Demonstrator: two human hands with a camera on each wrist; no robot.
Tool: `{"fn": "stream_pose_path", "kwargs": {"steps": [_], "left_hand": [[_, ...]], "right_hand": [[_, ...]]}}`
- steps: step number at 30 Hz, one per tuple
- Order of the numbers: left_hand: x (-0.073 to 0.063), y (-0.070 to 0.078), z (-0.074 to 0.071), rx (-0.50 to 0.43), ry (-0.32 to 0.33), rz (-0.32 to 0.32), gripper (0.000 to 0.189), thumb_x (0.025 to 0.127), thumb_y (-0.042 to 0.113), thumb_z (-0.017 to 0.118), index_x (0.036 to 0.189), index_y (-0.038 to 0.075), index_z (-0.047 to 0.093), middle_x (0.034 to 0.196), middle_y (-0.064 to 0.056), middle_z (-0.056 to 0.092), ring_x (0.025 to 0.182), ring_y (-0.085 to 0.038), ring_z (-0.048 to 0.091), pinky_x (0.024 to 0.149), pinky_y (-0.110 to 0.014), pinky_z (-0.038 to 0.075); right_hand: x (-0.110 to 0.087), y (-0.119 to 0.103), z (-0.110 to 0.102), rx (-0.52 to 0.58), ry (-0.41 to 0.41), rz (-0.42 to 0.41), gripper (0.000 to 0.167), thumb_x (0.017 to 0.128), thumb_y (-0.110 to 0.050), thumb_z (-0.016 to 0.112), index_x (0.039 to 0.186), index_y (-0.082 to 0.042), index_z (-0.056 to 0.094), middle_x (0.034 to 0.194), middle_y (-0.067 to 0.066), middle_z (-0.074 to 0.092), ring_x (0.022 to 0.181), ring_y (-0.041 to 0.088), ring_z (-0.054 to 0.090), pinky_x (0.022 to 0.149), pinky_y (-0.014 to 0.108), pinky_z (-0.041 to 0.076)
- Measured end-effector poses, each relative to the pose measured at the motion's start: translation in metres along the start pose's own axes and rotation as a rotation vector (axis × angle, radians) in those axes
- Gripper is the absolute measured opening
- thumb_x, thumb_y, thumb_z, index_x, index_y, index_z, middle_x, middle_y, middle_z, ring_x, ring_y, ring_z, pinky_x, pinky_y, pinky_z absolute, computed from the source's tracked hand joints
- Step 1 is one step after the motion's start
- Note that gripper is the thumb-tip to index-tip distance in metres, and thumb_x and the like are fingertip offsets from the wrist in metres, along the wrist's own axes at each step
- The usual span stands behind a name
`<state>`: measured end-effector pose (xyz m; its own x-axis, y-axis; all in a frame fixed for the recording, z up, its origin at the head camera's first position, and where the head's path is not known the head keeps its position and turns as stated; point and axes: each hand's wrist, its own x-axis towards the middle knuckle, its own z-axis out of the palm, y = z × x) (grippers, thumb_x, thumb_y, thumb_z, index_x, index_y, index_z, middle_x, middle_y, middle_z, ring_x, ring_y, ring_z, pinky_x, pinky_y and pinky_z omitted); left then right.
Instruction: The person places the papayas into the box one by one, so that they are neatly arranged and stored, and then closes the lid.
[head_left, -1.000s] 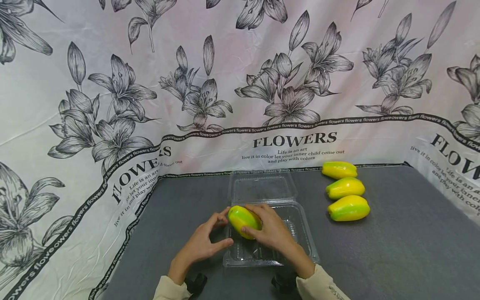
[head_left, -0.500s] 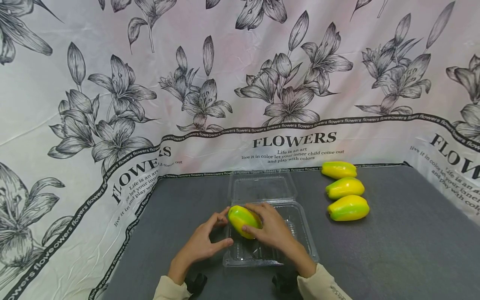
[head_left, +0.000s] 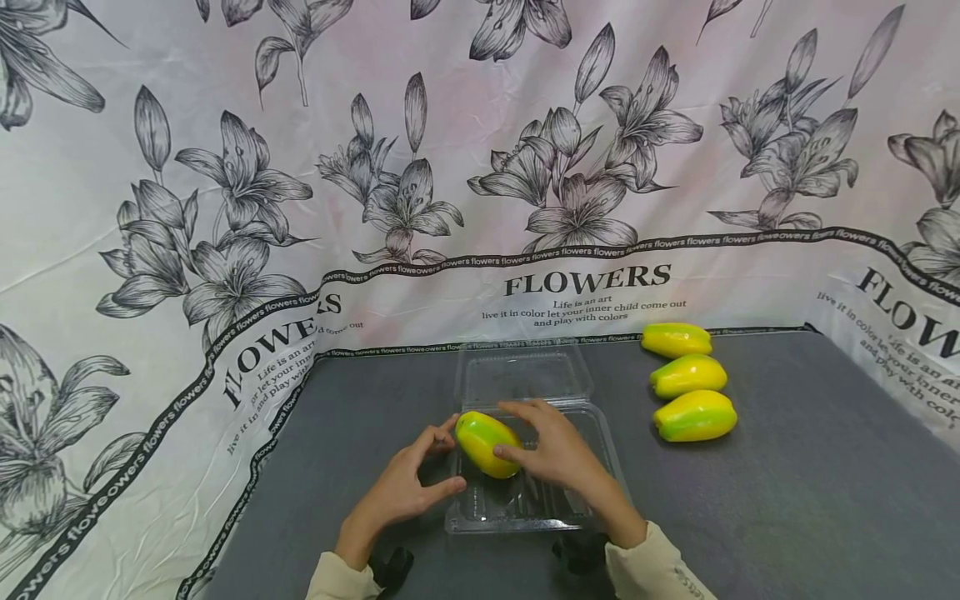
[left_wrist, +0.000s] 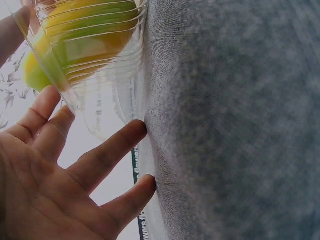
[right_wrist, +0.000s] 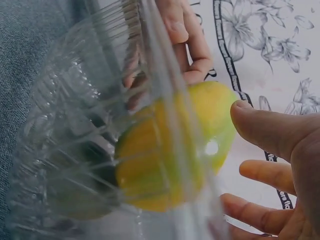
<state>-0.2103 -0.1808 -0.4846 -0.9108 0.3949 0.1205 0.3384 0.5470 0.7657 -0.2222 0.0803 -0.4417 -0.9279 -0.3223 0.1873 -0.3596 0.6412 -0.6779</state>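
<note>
A yellow-green papaya (head_left: 487, 445) lies tilted in the left part of a clear plastic clamshell box (head_left: 540, 527), whose lid (head_left: 525, 377) is folded back. My right hand (head_left: 555, 446) is spread at the fruit's right side. In the right wrist view its thumb tip is beside the papaya (right_wrist: 175, 150), with the other fingers apart from it. My left hand (head_left: 411, 479) stands at the box's left side, fingers extended. The left wrist view shows fingertips at the box rim and others low by the tabletop.
Three more yellow-green papayas (head_left: 694, 417) lie in a column at the back right of the grey tabletop (head_left: 787, 483). A white curtain (head_left: 420, 308) printed with flowers hangs along the back and sides.
My right hand has loosened from the papaya and shifted slightly right, its fingers lifting off. The papaya and my left hand have stayed in place.
</note>
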Motion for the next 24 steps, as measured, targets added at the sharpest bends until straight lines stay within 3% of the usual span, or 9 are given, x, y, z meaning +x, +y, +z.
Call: {"fn": "stream_pose_path", "kwargs": {"steps": [7,15,24], "left_hand": [[0.000,-0.001,-0.001,0.000,-0.001,0.013,0.042,0.090,0.033,0.078,0.120,0.024,0.050,0.165,0.007,0.035,0.134,-0.030,0.059,0.113,-0.067,0.037],[0.000,0.001,0.000,-0.005,0.002,-0.014,0.043,0.089,0.034,0.080,0.120,0.027,0.050,0.164,0.015,0.034,0.135,-0.027,0.058,0.116,-0.066,0.035],[0.000,0.001,0.001,-0.009,0.003,-0.019,0.044,0.088,0.034,0.081,0.118,0.028,0.050,0.164,0.014,0.034,0.135,-0.026,0.058,0.116,-0.064,0.035]], "right_hand": [[-0.001,0.000,-0.003,-0.007,0.016,-0.009,0.058,0.086,-0.035,0.083,0.138,-0.016,0.064,0.126,0.008,0.065,0.113,0.029,0.064,0.091,0.051,0.057],[-0.002,0.005,-0.009,-0.022,0.036,-0.064,0.055,0.087,-0.033,0.081,0.137,-0.014,0.064,0.118,0.012,0.067,0.108,0.032,0.064,0.087,0.050,0.056],[-0.008,0.021,-0.016,-0.040,0.065,-0.075,0.055,0.088,-0.032,0.081,0.137,-0.013,0.064,0.119,0.012,0.068,0.099,0.026,0.063,0.082,0.042,0.054]]}}
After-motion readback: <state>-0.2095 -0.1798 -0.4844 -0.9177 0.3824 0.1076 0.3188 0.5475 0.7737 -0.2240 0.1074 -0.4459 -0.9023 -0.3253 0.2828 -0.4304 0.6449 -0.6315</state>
